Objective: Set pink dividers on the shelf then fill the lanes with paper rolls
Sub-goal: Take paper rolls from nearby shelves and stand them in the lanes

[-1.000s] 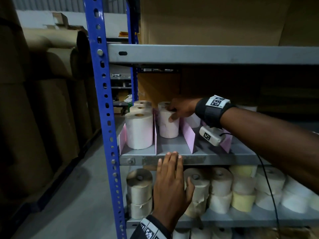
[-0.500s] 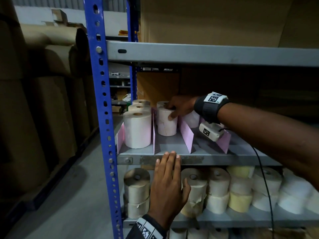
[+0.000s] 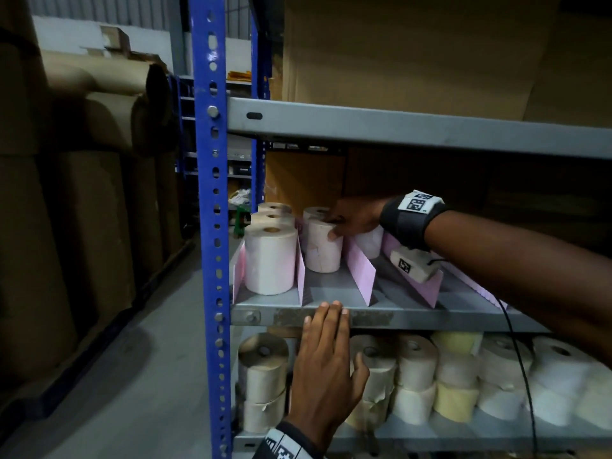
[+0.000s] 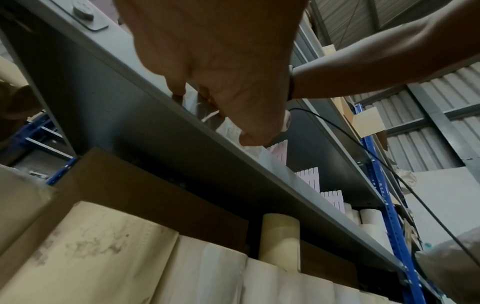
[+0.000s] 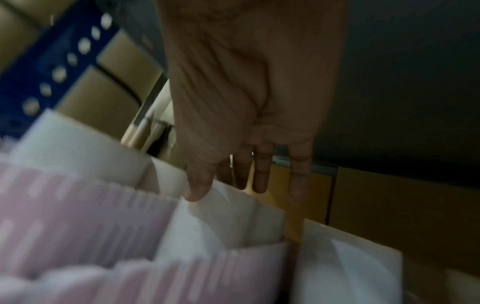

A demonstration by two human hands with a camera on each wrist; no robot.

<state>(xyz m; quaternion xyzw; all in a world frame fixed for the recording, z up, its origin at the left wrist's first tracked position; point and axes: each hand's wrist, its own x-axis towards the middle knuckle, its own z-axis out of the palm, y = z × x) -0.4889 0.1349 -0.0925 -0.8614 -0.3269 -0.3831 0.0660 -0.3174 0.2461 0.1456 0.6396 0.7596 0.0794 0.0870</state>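
Your right hand (image 3: 356, 216) grips the paper roll (image 3: 323, 246) from above, standing in the shelf (image 3: 414, 318) lane between two pink dividers (image 3: 359, 271); your left hand (image 3: 326, 369) lies flat, fingers straight, against the shelf's front edge

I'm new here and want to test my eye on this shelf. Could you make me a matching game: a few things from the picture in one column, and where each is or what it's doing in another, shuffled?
Things:
1. left hand
2. right hand
3. pink divider
4. yellow roll

Places or states:
A. stands upright between two lanes
B. sits on the lower shelf
C. flat, fingertips at the shelf's front edge
D. on the paper roll in the second lane

Pairs: 1-C, 2-D, 3-A, 4-B
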